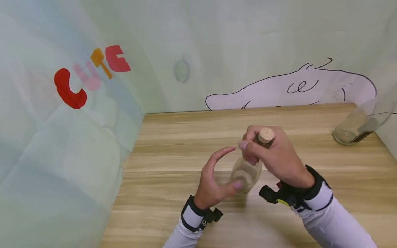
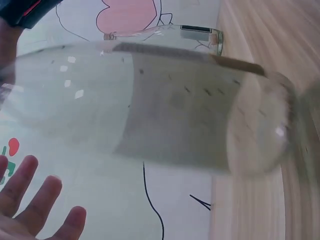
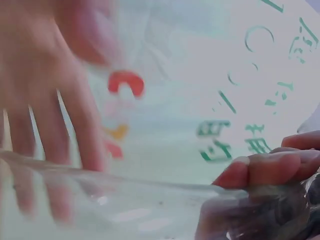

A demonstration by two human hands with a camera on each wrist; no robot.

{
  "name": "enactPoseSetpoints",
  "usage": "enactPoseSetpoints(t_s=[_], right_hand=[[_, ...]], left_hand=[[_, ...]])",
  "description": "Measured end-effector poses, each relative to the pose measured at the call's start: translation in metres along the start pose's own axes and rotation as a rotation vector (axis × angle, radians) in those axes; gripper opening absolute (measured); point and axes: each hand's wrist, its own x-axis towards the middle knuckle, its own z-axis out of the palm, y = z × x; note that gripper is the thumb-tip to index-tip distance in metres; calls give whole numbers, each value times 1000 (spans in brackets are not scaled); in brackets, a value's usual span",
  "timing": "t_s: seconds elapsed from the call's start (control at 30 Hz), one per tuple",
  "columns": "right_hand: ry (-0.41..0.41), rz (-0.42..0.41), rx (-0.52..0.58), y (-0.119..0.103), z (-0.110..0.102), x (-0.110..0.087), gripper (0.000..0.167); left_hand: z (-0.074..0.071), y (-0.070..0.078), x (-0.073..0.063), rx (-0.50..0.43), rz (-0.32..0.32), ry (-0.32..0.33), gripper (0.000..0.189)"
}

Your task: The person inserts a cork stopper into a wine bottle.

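My right hand (image 1: 276,155) grips a clear glass bottle (image 1: 246,172) by its neck, with the thumb across the front. A cork stopper (image 1: 266,135) shows above that fist. The bottle is tilted, its base toward the left hand. Beside the bottle's body, my left hand (image 1: 212,184) curves with thumb and fingers spread wide. In the left wrist view, its fingertips (image 2: 42,200) stand apart from the blurred bottle (image 2: 175,105). The right wrist view shows right-hand fingers (image 3: 275,167) wrapped on the neck and the left hand (image 3: 50,100) stretched behind the glass.
A second clear glass bottle (image 1: 344,136) with a dark label stands at the right end of the wood-grain table (image 1: 173,137). Printed cloth walls (image 1: 161,51) enclose the back and left sides. Both wrists wear black straps with cameras.
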Motion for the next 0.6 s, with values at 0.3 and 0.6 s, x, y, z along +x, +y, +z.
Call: enactPoseSetpoints(t_s=[0.3, 0.6], right_hand=[[250, -43, 148, -16, -88, -5, 22], [504, 12, 29, -11, -203, -28, 24]], left_hand=[[-10, 0, -3, 23, -18, 30, 70], [-14, -8, -11, 46, -45, 56, 68]])
